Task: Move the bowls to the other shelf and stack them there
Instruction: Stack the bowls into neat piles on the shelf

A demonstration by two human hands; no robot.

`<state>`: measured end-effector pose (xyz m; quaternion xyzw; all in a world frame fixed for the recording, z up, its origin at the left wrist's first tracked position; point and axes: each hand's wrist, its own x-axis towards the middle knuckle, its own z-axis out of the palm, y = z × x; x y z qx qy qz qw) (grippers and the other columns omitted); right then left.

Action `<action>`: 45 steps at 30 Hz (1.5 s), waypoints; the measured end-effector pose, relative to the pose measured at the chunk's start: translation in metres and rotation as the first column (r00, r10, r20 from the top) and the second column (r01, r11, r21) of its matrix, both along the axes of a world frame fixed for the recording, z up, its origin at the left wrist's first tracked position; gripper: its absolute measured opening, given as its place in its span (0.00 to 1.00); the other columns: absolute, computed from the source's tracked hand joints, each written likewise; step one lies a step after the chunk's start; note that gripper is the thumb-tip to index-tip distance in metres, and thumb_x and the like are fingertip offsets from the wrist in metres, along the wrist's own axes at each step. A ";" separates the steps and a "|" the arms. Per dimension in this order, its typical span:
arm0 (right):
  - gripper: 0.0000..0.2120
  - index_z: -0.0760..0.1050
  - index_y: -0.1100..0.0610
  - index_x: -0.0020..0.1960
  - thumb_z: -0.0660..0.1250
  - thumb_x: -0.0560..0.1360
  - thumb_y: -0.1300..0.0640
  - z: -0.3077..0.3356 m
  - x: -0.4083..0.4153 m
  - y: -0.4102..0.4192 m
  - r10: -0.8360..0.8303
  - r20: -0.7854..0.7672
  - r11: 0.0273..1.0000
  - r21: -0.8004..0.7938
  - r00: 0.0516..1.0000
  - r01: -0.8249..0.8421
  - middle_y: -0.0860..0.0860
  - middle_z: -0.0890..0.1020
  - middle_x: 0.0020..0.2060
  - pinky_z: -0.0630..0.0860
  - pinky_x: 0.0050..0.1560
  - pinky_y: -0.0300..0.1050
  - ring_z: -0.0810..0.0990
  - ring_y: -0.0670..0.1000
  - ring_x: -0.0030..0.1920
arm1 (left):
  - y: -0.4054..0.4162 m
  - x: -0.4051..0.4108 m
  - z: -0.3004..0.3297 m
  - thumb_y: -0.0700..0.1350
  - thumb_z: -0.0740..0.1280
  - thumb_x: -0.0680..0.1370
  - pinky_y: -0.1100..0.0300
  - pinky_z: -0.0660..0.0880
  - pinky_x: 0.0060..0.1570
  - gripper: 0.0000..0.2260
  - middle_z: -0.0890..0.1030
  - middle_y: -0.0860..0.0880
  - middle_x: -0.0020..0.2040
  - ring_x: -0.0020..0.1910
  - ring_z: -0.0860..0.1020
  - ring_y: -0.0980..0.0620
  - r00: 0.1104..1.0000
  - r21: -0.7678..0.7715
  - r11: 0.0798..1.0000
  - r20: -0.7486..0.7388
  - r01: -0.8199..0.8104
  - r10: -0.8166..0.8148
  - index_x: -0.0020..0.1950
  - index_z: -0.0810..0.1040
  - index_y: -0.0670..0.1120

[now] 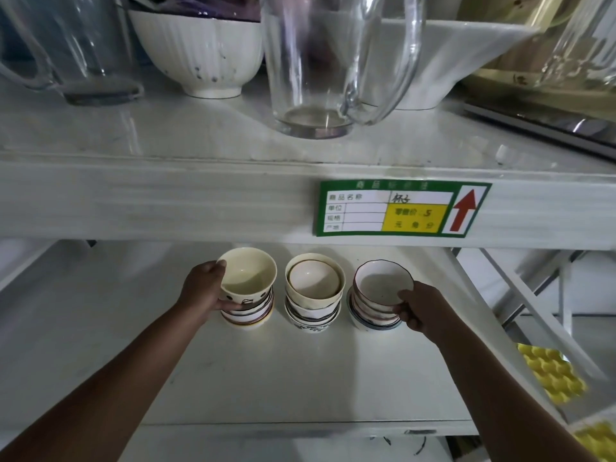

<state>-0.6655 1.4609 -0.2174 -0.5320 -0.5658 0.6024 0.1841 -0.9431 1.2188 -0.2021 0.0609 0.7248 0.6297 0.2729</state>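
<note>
Three stacks of small bowls stand side by side on the lower white shelf (266, 371). My left hand (205, 288) grips the cream bowl (248, 275) on top of the left stack, thumb at its rim and fingers under its side. The middle stack (313, 291) has a cream bowl on top with a smaller white bowl inside, and no hand touches it. My right hand (418, 306) grips the dark-rimmed white bowl (381, 281) on top of the right stack, thumb on its near rim.
The upper shelf (200, 138) holds a glass pitcher (330, 61), another glass jug (70, 48) at left, a ribbed white bowl (203, 48) and a white dish (460, 45). A green price label (400, 208) sits on its front edge. Yellow trays (553, 375) lie at lower right.
</note>
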 end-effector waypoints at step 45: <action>0.26 0.68 0.53 0.75 0.63 0.78 0.57 -0.014 0.000 -0.003 -0.054 0.300 0.928 0.368 0.952 -0.063 0.53 0.82 0.25 0.70 0.25 0.39 0.74 0.49 0.17 | -0.003 -0.024 -0.038 0.38 0.70 0.76 0.57 0.80 0.25 0.10 0.81 0.40 0.47 0.38 0.80 0.44 0.951 -0.164 0.983 -0.307 -0.080 0.026 0.55 0.82 0.35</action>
